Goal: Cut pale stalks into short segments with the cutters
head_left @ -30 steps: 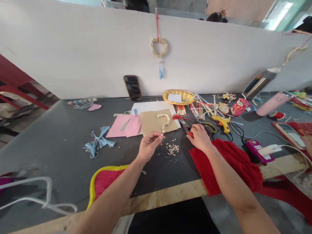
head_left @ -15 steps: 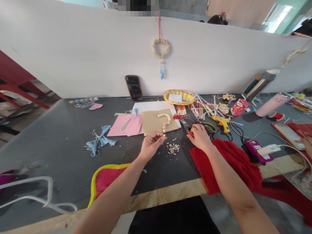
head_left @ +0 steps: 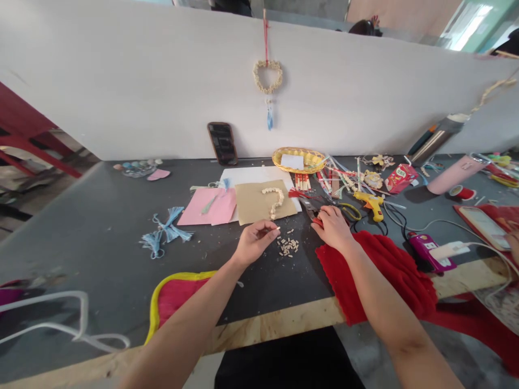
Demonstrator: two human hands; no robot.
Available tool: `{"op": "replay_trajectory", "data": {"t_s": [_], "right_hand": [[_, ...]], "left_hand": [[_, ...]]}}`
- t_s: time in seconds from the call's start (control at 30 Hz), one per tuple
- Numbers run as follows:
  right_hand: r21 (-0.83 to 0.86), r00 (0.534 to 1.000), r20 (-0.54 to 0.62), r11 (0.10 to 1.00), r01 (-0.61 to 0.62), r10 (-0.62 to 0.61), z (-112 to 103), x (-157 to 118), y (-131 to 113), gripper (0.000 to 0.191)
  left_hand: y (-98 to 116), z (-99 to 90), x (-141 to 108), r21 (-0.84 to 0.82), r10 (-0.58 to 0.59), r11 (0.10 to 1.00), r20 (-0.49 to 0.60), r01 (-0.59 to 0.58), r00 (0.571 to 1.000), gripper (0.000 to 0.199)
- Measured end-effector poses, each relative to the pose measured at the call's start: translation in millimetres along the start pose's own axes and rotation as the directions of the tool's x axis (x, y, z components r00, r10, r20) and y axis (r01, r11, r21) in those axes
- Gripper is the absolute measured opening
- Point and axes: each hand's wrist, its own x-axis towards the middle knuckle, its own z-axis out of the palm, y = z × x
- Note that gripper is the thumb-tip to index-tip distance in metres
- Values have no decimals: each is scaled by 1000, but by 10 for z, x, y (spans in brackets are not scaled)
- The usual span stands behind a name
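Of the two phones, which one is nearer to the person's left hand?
The dark-screened phone, propped against the white partition, left of the yellow basket. The other phone lies far right, beyond the right hand.

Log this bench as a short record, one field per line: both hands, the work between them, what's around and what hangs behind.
Left hand: pinching a small pale piece between thumb and fingers
Right hand: closed over the red handles of pliers
Between hands: loose pile of short pale pieces
Brown sheet: bears a curved row of pale bits
Left side: blue tassels
Right side: red cloth, yellow glue gun
Hanging behind: pale heart-shaped ring, blue tassel below
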Motion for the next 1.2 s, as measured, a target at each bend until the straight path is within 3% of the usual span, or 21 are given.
{"op": "replay_trajectory", "data": {"t_s": [0.53,1.2], "right_hand": [[19,1000,-24,1000,-10,10,37,3,6,18],[20,999,-42,1000,7,-6,65,6,24,16]], "left_hand": [[40,-39,-6,-22,-15,1000,-53,14,998,30],[69,-43,13,19,13,1000,-32,-12,999,27]]}}
